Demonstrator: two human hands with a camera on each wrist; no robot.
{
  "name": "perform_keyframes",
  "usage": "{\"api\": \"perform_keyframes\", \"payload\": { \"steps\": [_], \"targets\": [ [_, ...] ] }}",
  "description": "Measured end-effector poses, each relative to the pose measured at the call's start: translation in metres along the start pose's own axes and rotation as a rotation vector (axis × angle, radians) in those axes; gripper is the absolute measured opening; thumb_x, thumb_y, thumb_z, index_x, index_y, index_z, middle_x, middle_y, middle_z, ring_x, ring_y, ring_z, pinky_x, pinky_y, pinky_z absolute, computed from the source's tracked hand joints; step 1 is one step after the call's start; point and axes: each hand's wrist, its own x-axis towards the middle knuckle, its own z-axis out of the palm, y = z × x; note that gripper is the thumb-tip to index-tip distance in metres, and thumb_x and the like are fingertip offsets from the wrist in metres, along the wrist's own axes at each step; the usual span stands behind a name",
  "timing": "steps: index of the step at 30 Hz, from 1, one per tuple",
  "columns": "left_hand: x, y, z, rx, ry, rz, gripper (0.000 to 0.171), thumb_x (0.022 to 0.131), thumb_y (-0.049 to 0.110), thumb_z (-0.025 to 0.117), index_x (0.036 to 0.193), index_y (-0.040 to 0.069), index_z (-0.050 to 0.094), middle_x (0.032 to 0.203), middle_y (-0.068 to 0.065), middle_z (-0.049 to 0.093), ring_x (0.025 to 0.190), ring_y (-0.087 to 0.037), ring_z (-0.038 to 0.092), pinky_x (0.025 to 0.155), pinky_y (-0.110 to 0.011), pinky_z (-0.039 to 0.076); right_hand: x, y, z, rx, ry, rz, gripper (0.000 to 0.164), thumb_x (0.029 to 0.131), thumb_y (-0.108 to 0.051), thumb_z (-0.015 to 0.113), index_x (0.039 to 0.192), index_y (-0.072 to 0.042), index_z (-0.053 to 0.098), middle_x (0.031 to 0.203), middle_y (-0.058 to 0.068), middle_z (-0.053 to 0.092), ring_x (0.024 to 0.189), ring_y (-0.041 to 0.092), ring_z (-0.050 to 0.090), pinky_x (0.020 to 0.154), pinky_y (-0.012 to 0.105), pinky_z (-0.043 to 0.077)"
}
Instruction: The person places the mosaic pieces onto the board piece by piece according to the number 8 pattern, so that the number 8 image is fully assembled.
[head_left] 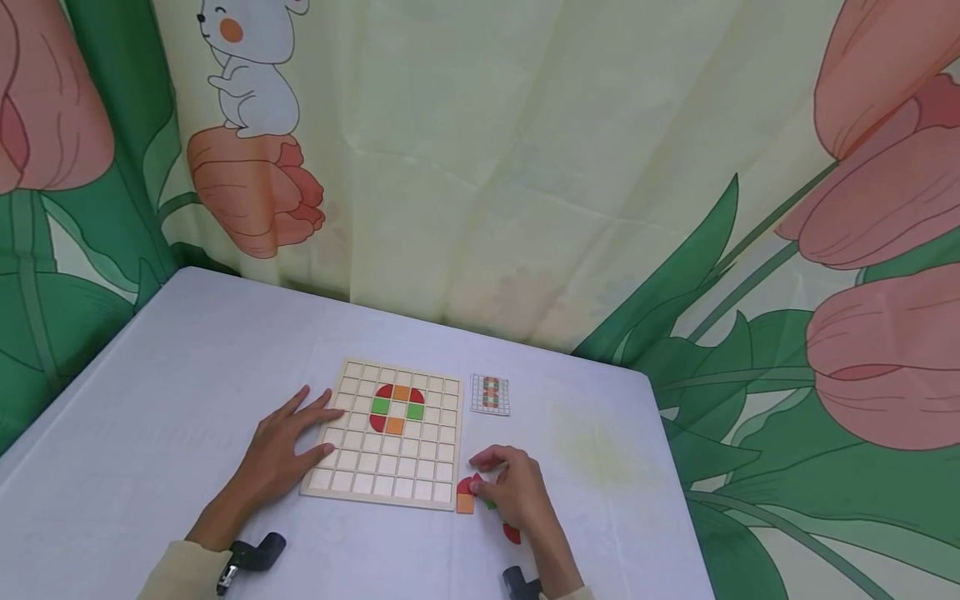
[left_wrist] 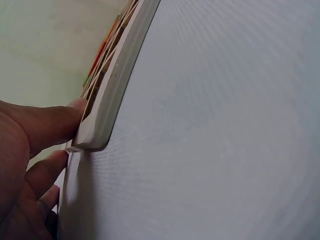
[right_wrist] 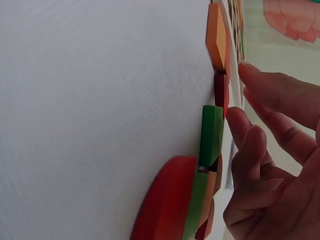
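Note:
A pale wooden grid board lies on the table, bearing a ring of red quarter-round, orange and green square pieces. My left hand rests at its left side, fingers spread, thumb and fingertips touching the edge; the left wrist view shows the thumb on the board's corner. Beyond the board's lower right corner, my right hand reaches over loose pieces, fingers loosely bent. Around it are an orange square, a red rounded piece and a green piece. In the right wrist view nothing shows between thumb and fingers; the hand partly hides the pieces.
A small printed card with a coloured grid pattern lies right of the board. A white cloth covers the table. Behind its far edge hangs a curtain with tulips and a cartoon animal. Black devices sit at both wrists.

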Motion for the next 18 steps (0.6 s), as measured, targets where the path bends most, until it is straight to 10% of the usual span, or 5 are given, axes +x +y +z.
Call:
{"api": "perform_keyframes", "payload": {
  "steps": [7,18],
  "targets": [
    [-0.0004,-0.0011,0.0016,-0.007,0.01,0.006,0.055,0.088,0.016,0.084,0.141,0.018,0.069,0.168,-0.013,0.045,0.163,-0.043,0.022,0.121,-0.077,0.021,-0.0009,0.0017,0.0055,-0.026,-0.033,-0.127,0.026,0.082,-0.013,0.091,0.099,-0.028,0.08,0.097,-0.006,0.069,0.073,0.014,0.054,0.06,0.021,0.045],
    [0.0002,-0.001,0.0009,-0.003,0.01,0.005,0.055,0.088,0.016,0.084,0.141,0.018,0.069,0.168,-0.014,0.044,0.163,-0.043,0.022,0.121,-0.077,0.021,-0.0021,0.0,0.0036,-0.116,-0.069,-0.068,0.025,0.079,-0.015,0.094,0.095,-0.026,0.079,0.092,-0.006,0.066,0.08,0.016,0.054,0.066,0.025,0.041]
  ]
}}
